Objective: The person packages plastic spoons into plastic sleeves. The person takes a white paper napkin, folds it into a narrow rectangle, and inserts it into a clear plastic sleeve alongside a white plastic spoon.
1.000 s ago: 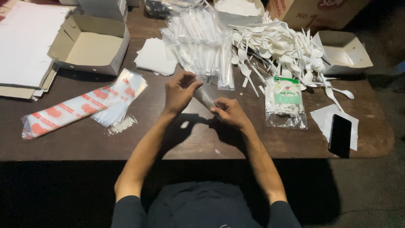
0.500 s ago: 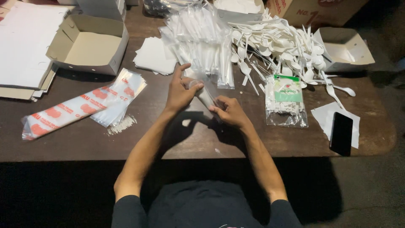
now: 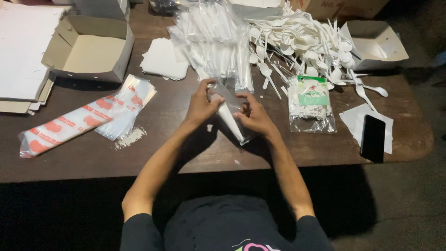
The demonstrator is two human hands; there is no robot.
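Since half a second ago our hands have barely shifted; the clear sleeve now slants lower toward 5 o'clock.

From the head view, our left hand (image 3: 200, 106) pinches the upper end of the clear plastic sleeve (image 3: 231, 116), which holds something white and narrow; the grip is closed on it. Our right hand (image 3: 255, 117) closes its fingers on the same sleeve from the 3 o'clock side. The sleeve hangs just above the brown tabletop (image 3: 176, 153), near its middle.

At 12 o'clock of the hands lies a heap of filled clear sleeves (image 3: 216, 42), and at 1 o'clock a pile of white plastic spoons (image 3: 302, 42). A packet with a green label (image 3: 310, 103) lies at 3 o'clock, with a black phone (image 3: 373, 137) beyond it. At 9 o'clock rest red-printed plastic bags (image 3: 88, 122), and at 10 o'clock an open cardboard box (image 3: 90, 49).
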